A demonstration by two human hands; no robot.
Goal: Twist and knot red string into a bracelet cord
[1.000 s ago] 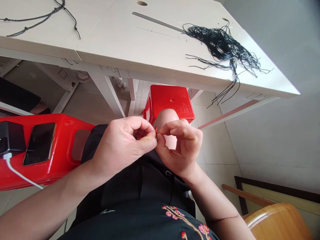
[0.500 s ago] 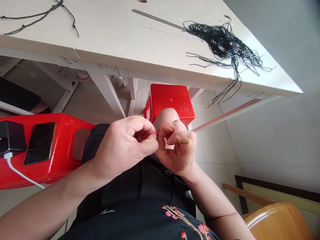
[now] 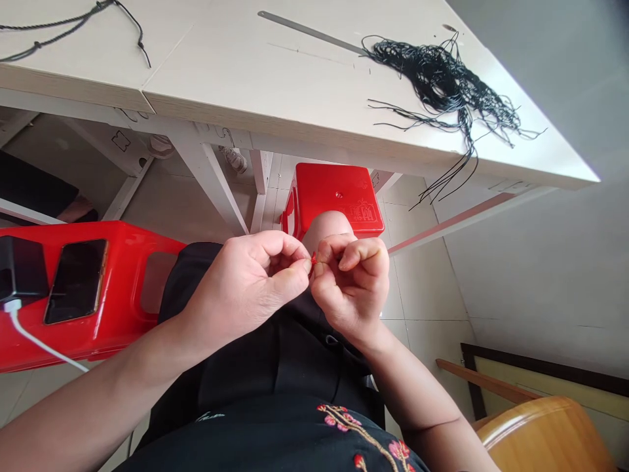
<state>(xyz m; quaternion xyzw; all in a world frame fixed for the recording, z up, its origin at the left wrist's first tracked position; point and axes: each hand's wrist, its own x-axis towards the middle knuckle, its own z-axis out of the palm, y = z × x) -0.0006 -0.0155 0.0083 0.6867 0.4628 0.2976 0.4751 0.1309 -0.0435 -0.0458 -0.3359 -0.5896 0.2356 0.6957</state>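
Over my lap, a small piece of red cord (image 3: 314, 259) shows between my fingertips; most of it is hidden by the fingers. My left hand (image 3: 263, 272) pinches one side of it between thumb and index finger. On the other side, the thumb and index finger of my right hand (image 3: 351, 282) grip it too, with the remaining fingers curled. Both hands nearly touch, above my knee and in front of the table edge. A tangled bundle of thin black cords (image 3: 437, 78) lies on the table, some ends hanging over its edge.
A steel ruler (image 3: 314, 33) runs under the cord bundle on the white table (image 3: 236, 85). Braided black cords (image 3: 73, 29) lie at the far left. One red stool (image 3: 337, 190) stands below; another (image 3: 118, 275) bears a phone (image 3: 76, 278) and a black box with a white cable.
My fingertips have parted slightly, so more of the red cord shows between them. My right hand has turned and opened its curl a little. The view has shifted slightly.
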